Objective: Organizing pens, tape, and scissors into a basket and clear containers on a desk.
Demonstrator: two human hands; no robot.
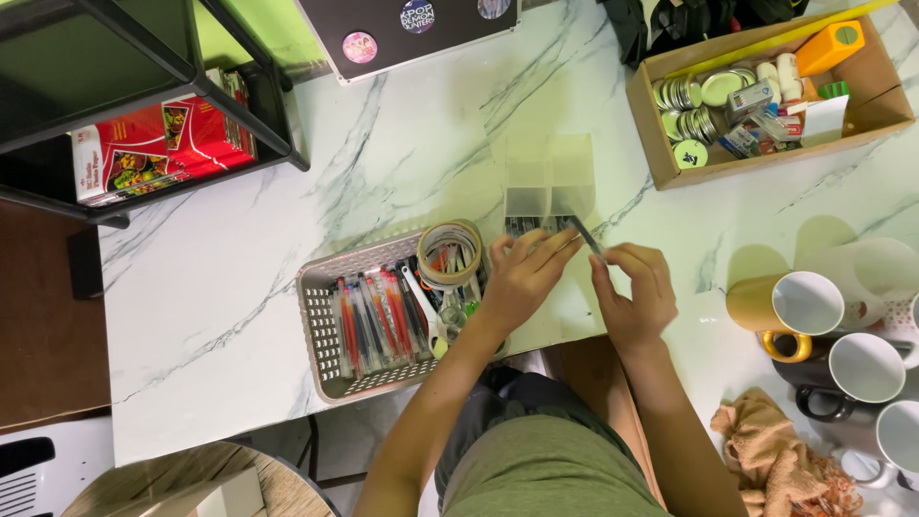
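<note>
My left hand [522, 278] and my right hand [637, 292] meet over the marble table [239, 278], just in front of a clear plastic organiser box [550, 182]. Both hands pinch a thin dark pen-like stick [582, 233], its tip pointing up toward the clear box. Just left of my left hand stands a grey perforated basket [321, 335] holding several red and dark pens, with rolls of tape [452, 254] at its right end.
A cardboard box [661, 144] with round tins, an orange item and small packets sits at the back right. Several mugs [842, 335] and a crumpled tan cloth [775, 460] are at the right. A black shelf [144, 86] with red packets stands at the left.
</note>
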